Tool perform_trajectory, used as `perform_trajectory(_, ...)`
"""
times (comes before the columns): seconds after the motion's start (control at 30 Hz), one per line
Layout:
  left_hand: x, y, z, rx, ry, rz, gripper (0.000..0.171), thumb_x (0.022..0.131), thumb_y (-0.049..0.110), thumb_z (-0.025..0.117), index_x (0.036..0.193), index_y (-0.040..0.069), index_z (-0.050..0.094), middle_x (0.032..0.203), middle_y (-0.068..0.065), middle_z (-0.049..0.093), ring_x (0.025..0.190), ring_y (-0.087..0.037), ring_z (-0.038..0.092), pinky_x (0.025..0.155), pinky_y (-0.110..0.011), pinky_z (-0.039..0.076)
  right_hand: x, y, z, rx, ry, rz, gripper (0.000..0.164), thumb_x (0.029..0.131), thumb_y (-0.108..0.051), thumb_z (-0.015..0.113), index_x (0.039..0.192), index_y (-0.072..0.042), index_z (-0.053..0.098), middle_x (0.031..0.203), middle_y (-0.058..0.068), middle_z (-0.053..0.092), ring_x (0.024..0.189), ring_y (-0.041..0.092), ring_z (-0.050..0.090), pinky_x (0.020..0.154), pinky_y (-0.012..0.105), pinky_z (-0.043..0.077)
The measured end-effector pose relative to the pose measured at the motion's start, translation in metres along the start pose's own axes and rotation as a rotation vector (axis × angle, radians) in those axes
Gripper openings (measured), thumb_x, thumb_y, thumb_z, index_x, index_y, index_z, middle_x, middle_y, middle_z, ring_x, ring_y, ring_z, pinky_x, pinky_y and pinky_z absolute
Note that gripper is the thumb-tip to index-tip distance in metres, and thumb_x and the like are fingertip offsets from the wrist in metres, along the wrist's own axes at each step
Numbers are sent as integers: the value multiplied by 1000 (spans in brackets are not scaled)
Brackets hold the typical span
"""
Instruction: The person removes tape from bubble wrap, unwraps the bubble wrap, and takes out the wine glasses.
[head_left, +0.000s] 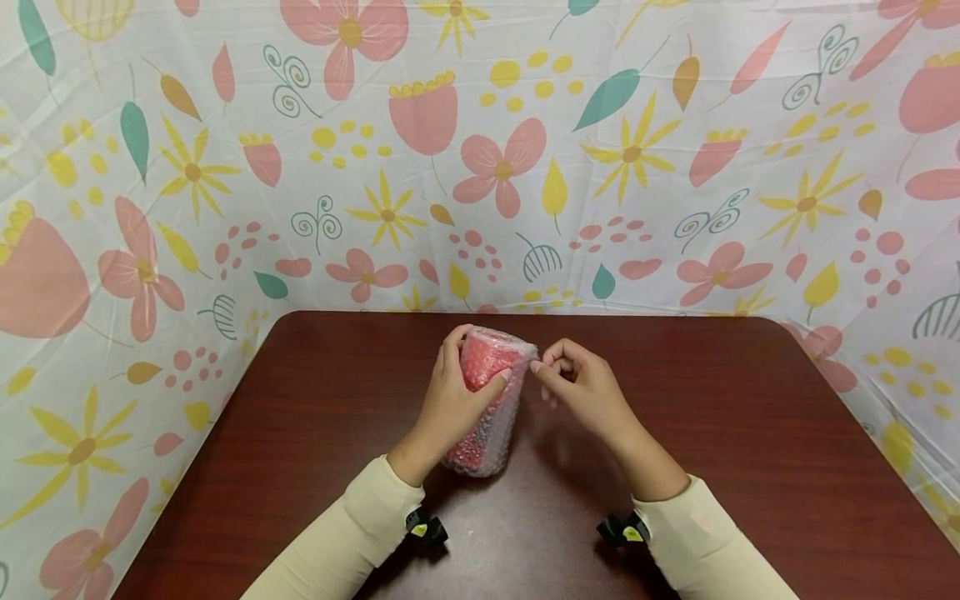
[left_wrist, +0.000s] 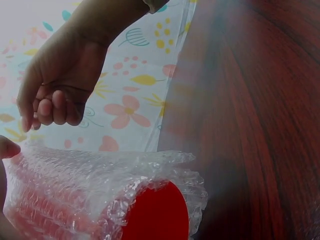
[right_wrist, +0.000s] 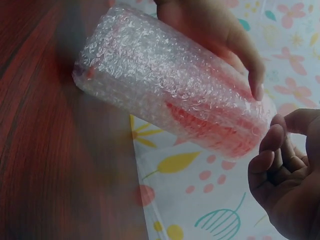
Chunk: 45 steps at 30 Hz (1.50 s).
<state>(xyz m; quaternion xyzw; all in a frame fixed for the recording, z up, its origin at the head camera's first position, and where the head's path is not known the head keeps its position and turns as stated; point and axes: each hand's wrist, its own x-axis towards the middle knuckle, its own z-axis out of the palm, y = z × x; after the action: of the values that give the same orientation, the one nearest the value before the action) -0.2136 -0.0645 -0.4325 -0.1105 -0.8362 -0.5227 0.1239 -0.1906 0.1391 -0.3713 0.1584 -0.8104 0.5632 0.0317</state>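
A red cylindrical object, wrapped in clear bubble wrap, is tilted over the table, its lower end near the surface. My left hand grips it around the upper part, thumb on the near side and fingers on the far side. At the upper right rim, my right hand pinches the wrap's edge between thumb and forefinger, its other fingers curled loosely. In the right wrist view, those fingertips meet the wrapped end. The bare red end shows in the left wrist view; what the object is stays hidden by the wrap.
A dark reddish-brown wooden table lies under both hands. Behind it and at the sides hangs a white cloth printed with flowers and leaves. Each wrist wears a small black camera mount, such as the one at the left wrist.
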Motion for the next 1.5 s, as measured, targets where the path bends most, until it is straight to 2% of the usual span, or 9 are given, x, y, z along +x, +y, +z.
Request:
perform_trajectory(0.1,0,0,0,-7,-7,-5,84,85,42,79,151,26,30,143,-5,43,124,-24,54,100,-47,51,3,14,0,-5,-17,5,14,99,-14,64,95,-3,58,70,19,64,61,38,61,55,31,52)
perform_trajectory(0.23,0,0,0,-11,-3,5,83,85,46,79,150,29,29,143,-3,43,124,-23,54,100,-47,51,8,36,0,17,-49,-5,14,101,-18,62,103,-5,58,77,15,68,65,25,67,63,36,59)
perform_trajectory(0.47,-1,0,-1,31,3,4,84,84,49,78,150,28,30,145,-3,43,123,-26,56,100,-48,51,10,38,-1,80,-122,-48,16,105,-11,53,113,2,53,91,20,71,80,22,74,75,31,61)
perform_trajectory(0.6,0,1,-2,25,-10,-4,84,84,43,80,150,30,30,144,-4,42,125,-26,55,102,-48,50,11,38,-2,87,-140,-10,18,105,-12,53,115,3,49,100,22,74,88,23,76,78,29,61)
perform_trajectory(0.73,0,1,-2,15,-15,-18,84,84,40,80,150,31,29,144,-5,42,126,-25,54,103,-47,49,11,37,-5,81,-112,59,20,105,-16,55,111,3,52,101,21,76,83,24,76,76,31,61)
perform_trajectory(0.93,0,1,-2,-6,-8,-29,83,84,43,80,150,33,29,143,-4,41,120,-25,56,97,-46,52,12,36,-7,72,-35,84,21,102,-24,62,107,-3,60,76,15,68,60,17,65,61,35,59)
perform_trajectory(1.17,-1,1,-2,-4,-13,0,84,84,46,81,149,33,30,139,-4,41,117,-24,55,95,-45,52,12,37,-7,185,-85,107,20,103,-18,59,108,2,56,92,22,73,69,21,72,64,36,61)
perform_trajectory(1.33,-2,2,-1,-1,-14,21,87,82,50,81,150,32,31,138,-4,41,118,-24,55,96,-45,52,12,38,-6,172,-78,108,25,101,-21,62,105,3,55,90,32,69,69,26,73,66,42,61)
perform_trajectory(1.5,-3,3,0,-4,-16,9,97,79,53,82,155,34,26,139,-7,40,119,-25,55,94,-46,53,13,37,-6,148,-77,97,26,103,-21,60,106,4,55,90,30,69,70,22,73,67,41,62)
